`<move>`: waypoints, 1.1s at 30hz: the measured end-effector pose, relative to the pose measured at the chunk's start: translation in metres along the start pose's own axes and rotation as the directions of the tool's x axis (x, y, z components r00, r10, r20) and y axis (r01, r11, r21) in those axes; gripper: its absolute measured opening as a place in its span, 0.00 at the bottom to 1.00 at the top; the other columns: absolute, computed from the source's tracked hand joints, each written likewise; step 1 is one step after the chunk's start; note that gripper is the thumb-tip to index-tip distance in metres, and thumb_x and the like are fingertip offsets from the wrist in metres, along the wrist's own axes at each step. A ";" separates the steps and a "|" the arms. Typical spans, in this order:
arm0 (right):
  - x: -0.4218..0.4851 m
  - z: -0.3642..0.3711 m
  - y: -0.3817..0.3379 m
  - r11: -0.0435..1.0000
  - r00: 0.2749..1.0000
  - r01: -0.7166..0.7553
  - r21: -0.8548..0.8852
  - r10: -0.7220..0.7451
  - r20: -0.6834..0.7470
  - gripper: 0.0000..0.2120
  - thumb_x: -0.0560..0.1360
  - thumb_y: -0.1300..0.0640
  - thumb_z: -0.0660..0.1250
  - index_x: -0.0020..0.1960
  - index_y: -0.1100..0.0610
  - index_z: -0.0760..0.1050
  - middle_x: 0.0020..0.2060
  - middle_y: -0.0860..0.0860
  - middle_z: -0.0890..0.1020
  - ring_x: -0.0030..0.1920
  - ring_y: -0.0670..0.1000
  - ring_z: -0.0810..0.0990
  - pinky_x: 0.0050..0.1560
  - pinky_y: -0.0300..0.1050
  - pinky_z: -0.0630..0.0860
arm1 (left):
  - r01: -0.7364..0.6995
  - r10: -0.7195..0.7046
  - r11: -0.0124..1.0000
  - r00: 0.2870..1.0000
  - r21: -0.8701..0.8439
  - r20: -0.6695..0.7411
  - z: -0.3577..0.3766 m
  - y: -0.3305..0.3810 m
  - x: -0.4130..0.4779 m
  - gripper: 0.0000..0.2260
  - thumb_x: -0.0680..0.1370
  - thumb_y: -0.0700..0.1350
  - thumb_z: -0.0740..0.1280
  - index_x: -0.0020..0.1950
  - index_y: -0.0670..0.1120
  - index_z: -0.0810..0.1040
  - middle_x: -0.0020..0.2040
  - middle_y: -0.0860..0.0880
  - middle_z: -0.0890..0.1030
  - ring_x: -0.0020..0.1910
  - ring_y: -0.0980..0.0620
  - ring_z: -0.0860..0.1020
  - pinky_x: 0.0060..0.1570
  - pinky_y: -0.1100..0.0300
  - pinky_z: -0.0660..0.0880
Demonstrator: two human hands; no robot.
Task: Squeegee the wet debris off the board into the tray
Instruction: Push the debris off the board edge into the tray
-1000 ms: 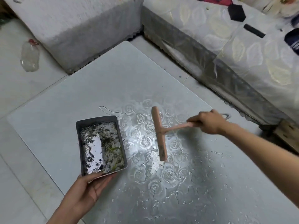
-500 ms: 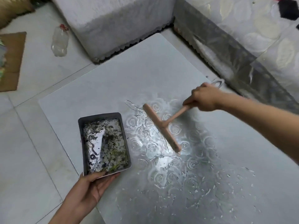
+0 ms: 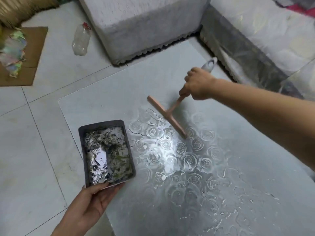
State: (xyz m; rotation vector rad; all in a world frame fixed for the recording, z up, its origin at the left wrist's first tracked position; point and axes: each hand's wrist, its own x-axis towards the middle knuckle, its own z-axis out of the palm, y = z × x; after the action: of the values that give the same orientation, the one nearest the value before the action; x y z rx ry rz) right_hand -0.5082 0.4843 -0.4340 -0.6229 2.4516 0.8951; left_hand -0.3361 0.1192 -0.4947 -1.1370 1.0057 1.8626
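From my remote seat I see the right hand wrapped tight round the handle of a pink plastic T-shaped squeegee, fingers fully curled, with the grey end of the handle poking out behind the knuckles. The squeegee head lies slantwise over the pale grey board with the embossed rose pattern. Its lower tip is at the far edge of the wet, shiny patch and its upper tip is over dry board; I cannot tell whether the blade edge is touching.

The left hand is palm up at the near short end of a dark grey rectangular tray. The fingers reach underneath and the thumb lies along the rim, so the hand holds the tray by a pinch. The tray straddles the board's left edge, well apart from the squeegee, and I cannot tell whether it rests there or is held just above. Inside it lies the wet debris — dark, speckled sludge with greenish bits and a glossy pool of water. Only water streaks and droplets are visible on the board itself.

Around it all is white tiled floor. A clear plastic bottle with a red cap lies on its side beyond the board, near a brown cardboard sheet carrying crumpled coloured paper. A grey-white block stands at the board's far edge.
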 end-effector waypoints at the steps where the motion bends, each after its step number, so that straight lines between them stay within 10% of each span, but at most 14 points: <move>1: -0.005 0.000 -0.004 1.000 1.000 0.017 -0.004 -0.017 -0.013 0.17 0.78 0.51 0.58 0.66 0.40 0.70 0.55 0.49 0.77 0.59 0.54 0.72 0.61 0.46 0.65 | -0.001 0.001 1.000 1.000 -0.007 0.000 0.000 -0.001 -0.001 0.16 0.67 0.31 0.61 0.54 0.29 0.74 0.50 0.30 0.80 0.40 0.37 0.83 0.36 0.52 0.81; 7: -0.020 -0.019 -0.069 0.965 0.958 0.244 -0.095 -0.255 -0.128 0.15 0.81 0.53 0.54 0.62 0.47 0.75 0.55 0.53 0.77 0.58 0.57 0.72 0.59 0.49 0.64 | 0.003 -0.003 0.999 1.000 -0.035 0.011 0.004 0.004 -0.015 0.16 0.66 0.31 0.61 0.53 0.29 0.73 0.46 0.31 0.81 0.37 0.37 0.83 0.32 0.52 0.81; 13: -0.027 -0.031 -0.019 0.976 0.991 -0.109 0.191 0.121 -0.055 0.18 0.77 0.53 0.58 0.65 0.41 0.70 0.54 0.52 0.77 0.59 0.56 0.73 0.56 0.48 0.66 | -0.017 0.017 1.000 1.000 -0.024 0.014 -0.006 0.016 -0.026 0.17 0.66 0.31 0.61 0.54 0.28 0.73 0.49 0.30 0.81 0.39 0.37 0.83 0.37 0.53 0.81; 16: -0.016 -0.027 -0.017 0.781 0.932 -0.359 0.511 0.323 0.162 0.16 0.78 0.54 0.57 0.64 0.46 0.72 0.57 0.53 0.78 0.58 0.57 0.75 0.54 0.48 0.70 | -0.019 0.019 1.000 1.000 -0.022 0.020 -0.011 0.020 -0.027 0.16 0.67 0.31 0.61 0.53 0.27 0.73 0.50 0.29 0.80 0.39 0.36 0.83 0.39 0.51 0.81; 21: 0.006 -0.015 -0.090 0.473 0.921 -0.380 0.795 0.268 0.282 0.23 0.75 0.61 0.57 0.70 0.51 0.67 0.59 0.58 0.78 0.48 0.56 0.77 0.44 0.43 0.69 | -0.006 0.006 1.000 1.000 -0.003 0.016 -0.021 0.026 -0.019 0.17 0.67 0.30 0.61 0.55 0.28 0.73 0.51 0.30 0.80 0.40 0.38 0.84 0.40 0.51 0.80; 26: -0.045 0.003 -0.160 0.332 0.908 -0.411 0.849 0.235 0.348 0.42 0.73 0.66 0.57 0.76 0.36 0.42 0.43 0.57 0.79 0.35 0.52 0.75 0.31 0.42 0.68 | 0.025 -0.025 1.000 1.000 -0.008 -0.019 -0.030 0.038 -0.016 0.17 0.69 0.31 0.60 0.57 0.29 0.72 0.51 0.30 0.80 0.40 0.38 0.84 0.41 0.51 0.80; 33: -0.077 -0.041 -0.164 0.253 0.888 -0.442 0.860 0.256 0.381 0.36 0.73 0.65 0.57 0.75 0.39 0.55 0.48 0.55 0.80 0.38 0.54 0.71 0.38 0.44 0.68 | 0.083 -0.083 0.997 0.994 0.002 -0.067 -0.039 0.068 -0.020 0.22 0.77 0.30 0.56 0.72 0.35 0.65 0.61 0.32 0.75 0.39 0.35 0.83 0.40 0.49 0.80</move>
State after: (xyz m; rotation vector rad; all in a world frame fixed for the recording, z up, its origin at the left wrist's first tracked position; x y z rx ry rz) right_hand -0.3676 0.3630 -0.4417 0.4628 2.4242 -0.4813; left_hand -0.3743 0.0518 -0.4717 -1.2273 0.9845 1.7659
